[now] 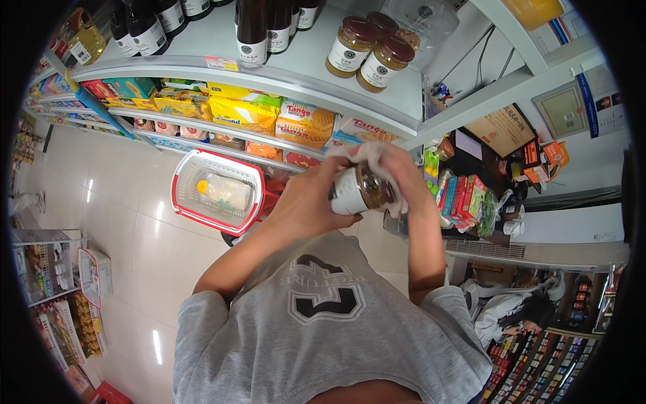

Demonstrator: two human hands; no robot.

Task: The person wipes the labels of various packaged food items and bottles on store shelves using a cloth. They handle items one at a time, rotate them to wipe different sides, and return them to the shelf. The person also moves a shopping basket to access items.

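My left hand [308,197] grips a glass jar [353,192] with a white label, tilted on its side in front of my chest. My right hand [404,171] holds a pale cloth [371,151] wrapped against the jar's upper side and lid end. The fingers of the right hand are partly blurred and covered by the cloth. On the shelf above stand several similar jars with dark red lids [386,63]. Dark glass bottles [252,35] with white labels stand on the same shelf, left of those jars.
Packaged wafers and biscuits [242,113] fill the shelf below the shelf edge [313,96]. A red-rimmed shopping basket [174,187] holding a plastic bottle [227,192] is at lower left. A cluttered counter [464,146] stands at right; another person [509,313] is beyond it.
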